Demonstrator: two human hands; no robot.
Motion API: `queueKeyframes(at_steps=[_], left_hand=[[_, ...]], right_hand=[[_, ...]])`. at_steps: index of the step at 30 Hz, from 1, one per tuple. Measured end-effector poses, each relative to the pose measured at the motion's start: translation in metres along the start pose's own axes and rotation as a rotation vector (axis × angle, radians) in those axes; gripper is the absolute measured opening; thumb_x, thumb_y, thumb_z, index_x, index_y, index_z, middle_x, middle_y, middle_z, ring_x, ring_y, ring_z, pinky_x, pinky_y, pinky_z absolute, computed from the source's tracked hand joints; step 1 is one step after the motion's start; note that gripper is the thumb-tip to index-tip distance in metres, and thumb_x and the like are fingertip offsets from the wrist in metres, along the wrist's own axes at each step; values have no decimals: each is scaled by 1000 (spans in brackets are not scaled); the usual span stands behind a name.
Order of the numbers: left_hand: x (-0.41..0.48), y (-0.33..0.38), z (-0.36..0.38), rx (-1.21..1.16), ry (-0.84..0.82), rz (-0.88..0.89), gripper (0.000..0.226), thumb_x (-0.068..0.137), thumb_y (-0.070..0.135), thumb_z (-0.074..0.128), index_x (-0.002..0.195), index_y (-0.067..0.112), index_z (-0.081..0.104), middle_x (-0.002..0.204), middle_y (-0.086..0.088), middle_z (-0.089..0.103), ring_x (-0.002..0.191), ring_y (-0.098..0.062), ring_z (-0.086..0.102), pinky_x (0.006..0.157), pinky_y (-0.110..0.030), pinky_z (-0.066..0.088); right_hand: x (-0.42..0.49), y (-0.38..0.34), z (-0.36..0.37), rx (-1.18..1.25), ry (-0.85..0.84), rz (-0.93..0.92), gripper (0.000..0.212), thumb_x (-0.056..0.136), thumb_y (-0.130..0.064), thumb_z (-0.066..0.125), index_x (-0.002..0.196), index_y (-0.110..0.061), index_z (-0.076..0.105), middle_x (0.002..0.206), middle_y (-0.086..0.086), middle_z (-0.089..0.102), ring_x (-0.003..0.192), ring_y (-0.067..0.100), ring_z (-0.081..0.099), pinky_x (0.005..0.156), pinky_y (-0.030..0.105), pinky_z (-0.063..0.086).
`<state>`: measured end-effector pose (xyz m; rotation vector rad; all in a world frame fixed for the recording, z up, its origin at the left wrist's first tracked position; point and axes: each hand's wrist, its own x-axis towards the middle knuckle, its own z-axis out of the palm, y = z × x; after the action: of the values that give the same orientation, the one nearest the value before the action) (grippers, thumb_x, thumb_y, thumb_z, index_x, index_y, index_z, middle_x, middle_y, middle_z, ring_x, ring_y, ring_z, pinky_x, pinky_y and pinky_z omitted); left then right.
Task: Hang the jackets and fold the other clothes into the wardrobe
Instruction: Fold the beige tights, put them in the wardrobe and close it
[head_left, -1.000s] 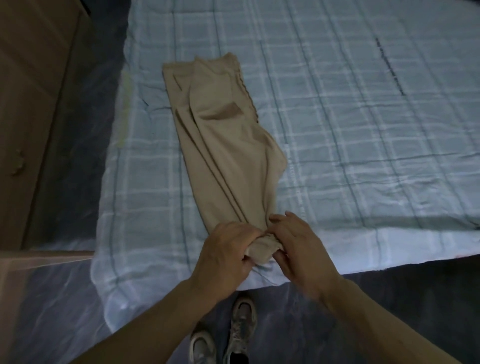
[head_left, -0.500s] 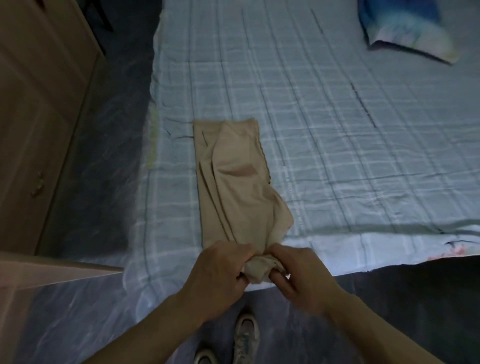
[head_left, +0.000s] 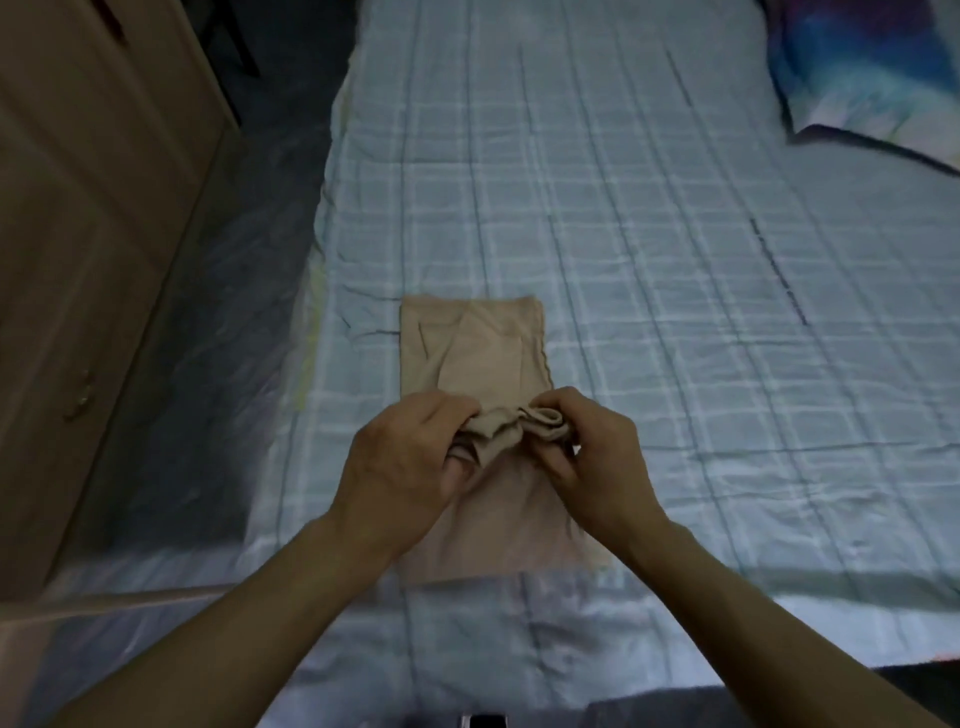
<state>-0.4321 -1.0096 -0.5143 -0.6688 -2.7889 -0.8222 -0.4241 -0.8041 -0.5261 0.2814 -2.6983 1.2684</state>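
A pair of beige trousers (head_left: 483, 358) lies lengthwise on the bed's light blue checked cover (head_left: 649, 234), waistband at the far end. The leg ends are bunched and lifted over the middle of the trousers. My left hand (head_left: 410, 462) grips the bunch from the left. From the right, my right hand (head_left: 587, 452) pinches the same bunched hem. The lower part of the trousers lies flat beneath my hands, reaching the bed's near edge.
A brown wooden wardrobe (head_left: 88, 249) stands at the left, with a strip of dark floor (head_left: 218, 322) between it and the bed. A blue patterned pillow (head_left: 872, 67) lies at the far right of the bed.
Both hands have carried the trouser leg ends away from the bed's near edge, up over the trousers toward the waistband. The view has tilted up, and the pillow has come into sight.
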Motion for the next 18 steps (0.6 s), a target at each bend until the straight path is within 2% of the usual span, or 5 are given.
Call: queueKeyframes(at_steps=[5, 10, 13, 15, 18], left_hand=[[57, -26, 24, 105, -26, 29, 22, 82, 17, 58, 98, 8, 71, 87, -7, 67, 73, -26, 63, 57, -38, 54], [123, -56, 44, 103, -28, -60, 32, 73, 3, 75, 105, 4, 71, 98, -12, 70, 87, -31, 66, 72, -41, 56], [150, -71, 53, 154, -9, -150, 42, 71, 7, 76, 113, 5, 67, 106, -14, 67, 95, -35, 61, 80, -47, 49], [153, -76, 60, 207, -10, -204, 53, 72, 13, 74, 123, 9, 61, 122, -12, 61, 108, -34, 55, 86, -45, 44], [137, -78, 73, 230, -67, -163, 46, 74, 18, 70, 119, 12, 63, 125, -9, 60, 112, -32, 54, 88, -42, 41]], right_hand=[[61, 38, 3, 16, -35, 42, 5, 88, -19, 68, 88, -17, 64, 77, -9, 63, 71, 8, 60, 63, 11, 39], [132, 69, 11, -2, -13, 84, 9, 86, -16, 72, 85, -16, 63, 70, -6, 62, 65, 9, 58, 59, 25, 45], [169, 81, 18, -1, -61, 182, 34, 86, -13, 72, 117, -17, 61, 95, 1, 68, 81, 12, 62, 75, 33, 52], [182, 87, 24, -86, -143, 251, 58, 88, -15, 69, 140, -21, 44, 124, 4, 57, 104, 14, 57, 88, 28, 46], [175, 89, 27, -238, -139, 181, 58, 89, -16, 66, 141, -20, 43, 134, 5, 50, 117, 23, 51, 96, 35, 45]])
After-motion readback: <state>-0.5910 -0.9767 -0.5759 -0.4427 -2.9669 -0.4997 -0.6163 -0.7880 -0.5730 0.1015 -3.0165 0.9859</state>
